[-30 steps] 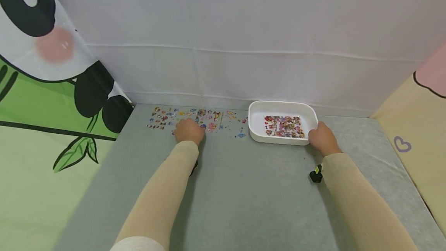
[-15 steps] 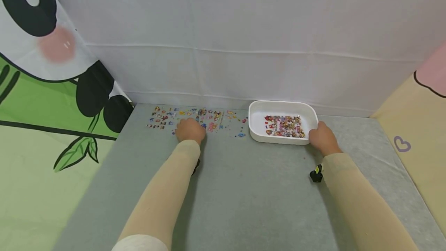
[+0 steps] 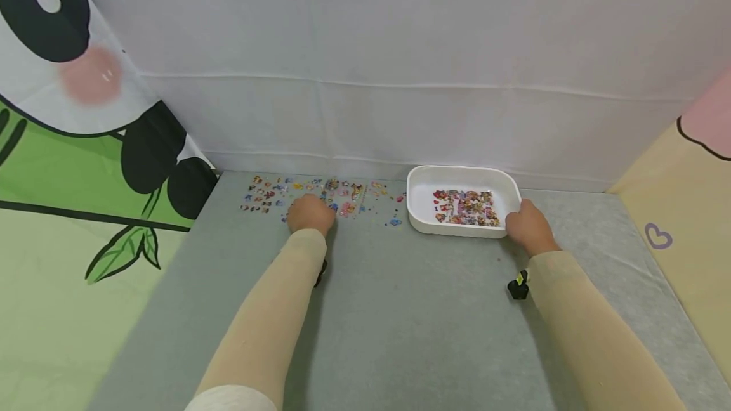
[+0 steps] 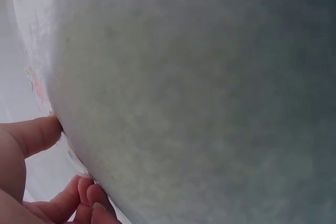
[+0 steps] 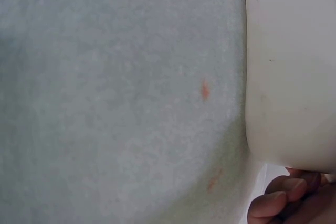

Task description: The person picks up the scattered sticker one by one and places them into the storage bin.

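Note:
My left hand point(image 3: 311, 213) is down at the front of the spread of small colourful stickers point(image 3: 346, 208) on the grey table. In the left wrist view its thumb point(image 4: 39, 135) reaches the surface, apart from the bent fingers point(image 4: 97, 203); I cannot tell whether anything is pinched there. My right hand point(image 3: 530, 227) grips the right end of a white plastic tray point(image 3: 457, 230), its fingers point(image 5: 273, 205) curled at the tray's corner in the right wrist view. A patch of similar colourful stickers point(image 3: 468, 208) lies inside the tray.
The grey table point(image 3: 422, 309) runs back to a white cloth wall point(image 3: 365, 119). A printed panda panel point(image 3: 148, 189) bounds the left side, a cream panel point(image 3: 685, 208) the right. Sticker rows point(image 3: 259, 195) extend left of the left hand, close to the back edge.
Nearly everything holds still. The left hand and forearm shift only a few pixels; the right hand, the tray and the stickers stay in place.

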`<state>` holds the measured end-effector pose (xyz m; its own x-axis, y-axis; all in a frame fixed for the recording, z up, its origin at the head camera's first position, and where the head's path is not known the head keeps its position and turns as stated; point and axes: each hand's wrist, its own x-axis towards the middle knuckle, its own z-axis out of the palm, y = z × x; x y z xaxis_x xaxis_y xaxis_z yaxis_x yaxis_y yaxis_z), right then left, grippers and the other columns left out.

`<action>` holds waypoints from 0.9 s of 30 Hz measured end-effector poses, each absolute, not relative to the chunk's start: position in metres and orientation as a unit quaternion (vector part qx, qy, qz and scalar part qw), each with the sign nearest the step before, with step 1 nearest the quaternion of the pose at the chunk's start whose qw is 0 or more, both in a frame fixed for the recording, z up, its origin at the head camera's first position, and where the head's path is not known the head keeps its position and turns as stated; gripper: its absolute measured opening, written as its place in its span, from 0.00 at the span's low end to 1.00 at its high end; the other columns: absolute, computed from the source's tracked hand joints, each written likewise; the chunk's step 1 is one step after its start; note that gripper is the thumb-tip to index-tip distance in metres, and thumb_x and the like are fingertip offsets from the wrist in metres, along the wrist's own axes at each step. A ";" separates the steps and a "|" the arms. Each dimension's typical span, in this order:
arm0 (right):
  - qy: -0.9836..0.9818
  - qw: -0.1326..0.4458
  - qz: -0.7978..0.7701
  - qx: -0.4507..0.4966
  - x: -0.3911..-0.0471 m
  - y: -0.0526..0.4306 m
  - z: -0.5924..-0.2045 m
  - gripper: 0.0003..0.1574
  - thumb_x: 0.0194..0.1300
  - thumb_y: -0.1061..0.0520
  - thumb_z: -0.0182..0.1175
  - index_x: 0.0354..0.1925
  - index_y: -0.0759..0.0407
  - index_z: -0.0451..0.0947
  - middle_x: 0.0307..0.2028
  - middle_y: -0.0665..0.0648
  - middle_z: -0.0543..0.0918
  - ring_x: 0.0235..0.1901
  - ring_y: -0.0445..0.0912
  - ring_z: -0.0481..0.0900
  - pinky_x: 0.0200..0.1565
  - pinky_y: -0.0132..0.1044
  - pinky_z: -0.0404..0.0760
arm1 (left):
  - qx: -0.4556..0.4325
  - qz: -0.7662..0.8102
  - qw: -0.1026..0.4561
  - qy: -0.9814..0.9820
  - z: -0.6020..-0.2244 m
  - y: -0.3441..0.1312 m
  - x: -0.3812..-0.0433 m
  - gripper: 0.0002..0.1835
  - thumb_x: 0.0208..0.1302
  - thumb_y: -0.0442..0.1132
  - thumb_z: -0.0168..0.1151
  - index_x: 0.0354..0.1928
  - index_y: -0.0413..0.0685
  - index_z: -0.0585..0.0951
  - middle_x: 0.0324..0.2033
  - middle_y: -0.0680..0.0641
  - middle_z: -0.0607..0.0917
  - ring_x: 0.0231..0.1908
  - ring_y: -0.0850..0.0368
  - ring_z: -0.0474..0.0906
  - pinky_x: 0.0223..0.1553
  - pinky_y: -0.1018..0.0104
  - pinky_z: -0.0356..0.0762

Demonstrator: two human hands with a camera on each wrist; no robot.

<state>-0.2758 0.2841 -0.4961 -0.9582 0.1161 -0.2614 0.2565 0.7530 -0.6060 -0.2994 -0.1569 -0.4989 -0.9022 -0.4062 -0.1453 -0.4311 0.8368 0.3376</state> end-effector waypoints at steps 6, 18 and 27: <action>0.929 0.107 -0.340 0.105 -0.276 0.283 -0.495 0.39 0.74 0.58 0.35 0.75 0.80 0.47 0.67 0.80 0.63 0.56 0.66 0.69 0.63 0.65 0.67 | -0.234 0.229 0.048 0.944 -0.495 -0.162 -0.299 0.13 0.65 0.43 0.65 0.30 0.39 0.84 0.30 0.41 0.85 0.27 0.49 0.78 0.24 0.57 0.79; 0.928 0.104 -0.343 0.106 -0.277 0.283 -0.495 0.38 0.74 0.58 0.34 0.75 0.79 0.48 0.67 0.80 0.64 0.56 0.66 0.69 0.62 0.65 0.68 | -0.231 0.313 0.053 0.920 -0.487 -0.168 -0.294 0.10 0.65 0.36 0.62 0.29 0.38 0.84 0.31 0.40 0.85 0.27 0.50 0.76 0.25 0.59 0.77; 0.927 0.108 -0.344 0.104 -0.277 0.284 -0.496 0.39 0.75 0.57 0.35 0.75 0.80 0.47 0.67 0.80 0.64 0.55 0.66 0.69 0.62 0.65 0.68 | -0.244 0.382 0.061 0.889 -0.486 -0.180 -0.297 0.17 0.61 0.38 0.69 0.46 0.29 0.85 0.44 0.36 0.86 0.41 0.44 0.81 0.41 0.51 0.82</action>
